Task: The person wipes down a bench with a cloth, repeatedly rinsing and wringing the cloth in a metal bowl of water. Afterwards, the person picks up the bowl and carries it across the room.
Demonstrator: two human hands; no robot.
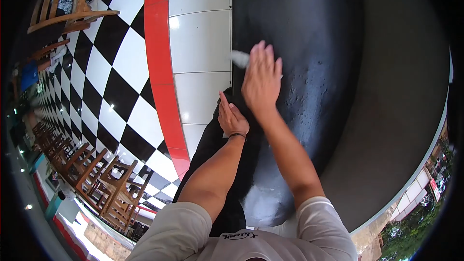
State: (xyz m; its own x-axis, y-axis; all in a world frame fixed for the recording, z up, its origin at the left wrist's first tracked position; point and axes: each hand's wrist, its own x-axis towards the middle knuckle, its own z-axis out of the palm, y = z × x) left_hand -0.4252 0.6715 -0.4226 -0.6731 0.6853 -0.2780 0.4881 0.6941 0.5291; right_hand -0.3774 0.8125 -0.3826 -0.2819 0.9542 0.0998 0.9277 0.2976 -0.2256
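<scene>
Two bare hands here: the right [262, 82] is laid flat, fingers straight and only slightly spread, over a blurry white cloth [240, 58] on a glossy black surface [309, 29], near its white-tiled edge [200, 41]. Left hand [233, 119] is by the black trousers [205, 140], fingers pretty much straight, can't tell if anything's tucked under the palm.

Fisheye bowing | dark corners | glare on white tiles [200, 43] | cloth [240, 58] blurred
</scene>
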